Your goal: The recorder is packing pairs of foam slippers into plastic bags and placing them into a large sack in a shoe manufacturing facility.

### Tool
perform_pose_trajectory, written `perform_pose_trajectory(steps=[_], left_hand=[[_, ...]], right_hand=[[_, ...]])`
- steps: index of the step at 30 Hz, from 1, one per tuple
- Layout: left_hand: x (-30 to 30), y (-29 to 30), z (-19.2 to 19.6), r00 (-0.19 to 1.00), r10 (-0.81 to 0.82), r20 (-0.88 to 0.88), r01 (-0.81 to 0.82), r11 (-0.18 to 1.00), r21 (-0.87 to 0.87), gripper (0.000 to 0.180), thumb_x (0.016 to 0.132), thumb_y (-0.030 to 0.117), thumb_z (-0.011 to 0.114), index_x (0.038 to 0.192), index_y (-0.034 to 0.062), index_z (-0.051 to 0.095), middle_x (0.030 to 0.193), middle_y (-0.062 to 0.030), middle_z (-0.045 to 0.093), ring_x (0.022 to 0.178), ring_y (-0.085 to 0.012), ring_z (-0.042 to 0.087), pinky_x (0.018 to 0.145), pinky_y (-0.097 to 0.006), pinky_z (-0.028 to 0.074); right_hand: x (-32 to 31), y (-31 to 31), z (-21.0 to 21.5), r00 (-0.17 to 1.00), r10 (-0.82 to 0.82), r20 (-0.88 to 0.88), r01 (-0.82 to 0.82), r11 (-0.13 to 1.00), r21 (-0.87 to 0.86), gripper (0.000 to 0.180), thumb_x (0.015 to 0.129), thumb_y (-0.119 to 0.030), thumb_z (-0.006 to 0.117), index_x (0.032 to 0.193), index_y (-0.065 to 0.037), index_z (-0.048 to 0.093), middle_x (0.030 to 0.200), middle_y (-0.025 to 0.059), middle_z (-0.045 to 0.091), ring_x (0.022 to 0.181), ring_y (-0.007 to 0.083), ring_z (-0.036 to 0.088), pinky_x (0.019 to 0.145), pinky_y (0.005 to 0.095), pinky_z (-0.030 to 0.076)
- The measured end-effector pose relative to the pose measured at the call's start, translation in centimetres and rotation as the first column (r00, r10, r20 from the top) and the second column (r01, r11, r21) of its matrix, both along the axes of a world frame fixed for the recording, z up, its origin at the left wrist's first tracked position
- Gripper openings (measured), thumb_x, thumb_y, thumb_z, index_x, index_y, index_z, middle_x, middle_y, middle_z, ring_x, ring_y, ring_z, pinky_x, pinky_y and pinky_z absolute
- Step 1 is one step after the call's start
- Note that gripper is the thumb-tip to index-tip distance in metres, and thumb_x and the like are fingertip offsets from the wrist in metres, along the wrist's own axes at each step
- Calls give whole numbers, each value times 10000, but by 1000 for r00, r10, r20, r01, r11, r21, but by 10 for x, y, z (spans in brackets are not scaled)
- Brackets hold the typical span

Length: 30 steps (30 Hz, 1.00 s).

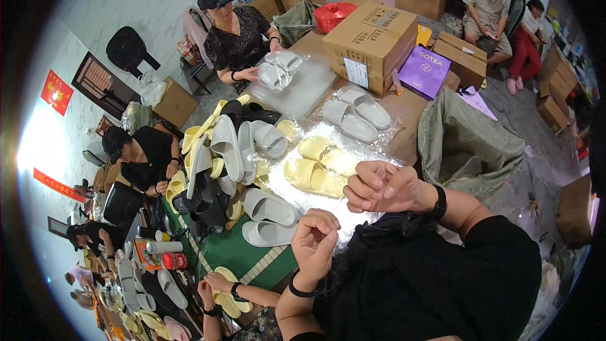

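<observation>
A pair of yellow slippers (307, 175) lies on the table under shiny clear plastic, just beyond my hands. My right hand (382, 188) is raised at the near right side of that plastic, its fingers curled in toward the thumb. Closer to me, my left hand (315, 240) has its fingers bent and closed toward the thumb. Whether either hand pinches any thin film cannot be made out. Left of my left hand sits a pair of light grey slippers (271, 215). Another grey pair (358, 113) in clear plastic lies farther back.
A heap of yellow, grey and black slippers (227, 145) covers the table's left. Across it, a person holds bagged grey slippers (278, 69) over stacked clear bags (297, 98). A cardboard box (372, 41), purple box (424, 71) and grey-green sack (461, 145) stand right. A co-worker's hands (214, 287) are lower left.
</observation>
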<state>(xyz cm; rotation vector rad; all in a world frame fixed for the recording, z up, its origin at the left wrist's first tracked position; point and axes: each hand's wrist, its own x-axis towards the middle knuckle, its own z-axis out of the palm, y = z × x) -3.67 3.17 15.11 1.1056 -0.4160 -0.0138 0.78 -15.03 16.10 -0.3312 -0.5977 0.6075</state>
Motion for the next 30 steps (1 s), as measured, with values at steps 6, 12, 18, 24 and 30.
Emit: perform_pose_trajectory(steps=[6, 12, 18, 24, 30], left_hand=[[0, 0, 1, 1000, -15, -26, 15, 1000, -10, 148, 741, 25, 566, 764, 30, 420, 770, -89, 432, 754, -185, 438, 729, -303, 383], [9, 3, -10, 994, -101, -47, 92, 983, -157, 122, 758, -57, 513, 804, 28, 440, 824, -99, 484, 799, -173, 474, 764, -289, 380], [63, 16, -67, 973, 214, -88, -153, 880, 450, 113, 818, 82, 561, 856, 15, 478, 819, -92, 553, 774, -178, 526, 728, -285, 408], [56, 13, -214, 934, 144, 327, -330, -8, 944, 661, 746, 428, 619, 1266, 94, 386, 1192, -260, 425, 1094, -382, 430, 885, -474, 350], [35, -6, -245, 949, -46, 311, -311, -285, 907, 890, 723, 476, 610, 1400, 153, 132, 1363, -305, 167, 1203, -512, 238, 953, -581, 239]], right_hand=[[3, 4, -3, 1000, 24, 3, -25, 999, 46, 158, 656, -90, 562, 742, -120, 434, 688, -4, 411, 779, 164, 457, 738, 317, 321], [7, 3, -4, 999, 50, -3, -50, 997, 57, 154, 666, -73, 561, 744, -117, 437, 682, -5, 402, 787, 171, 455, 748, 325, 319], [42, 3, -54, 912, -359, 198, 397, 651, -647, 106, 744, -71, 619, 792, -49, 527, 746, 2, 522, 692, 56, 496, 624, 207, 398], [71, -23, -195, 875, -147, 461, 426, -221, -878, 343, 738, -360, 661, 735, -23, 592, 597, 41, 569, 542, 107, 517, 479, 259, 409], [69, -12, -260, 945, -310, -107, -147, -111, -983, 463, 759, -505, 588, 883, -61, 639, 807, 85, 591, 657, 203, 578, 527, 307, 441]])
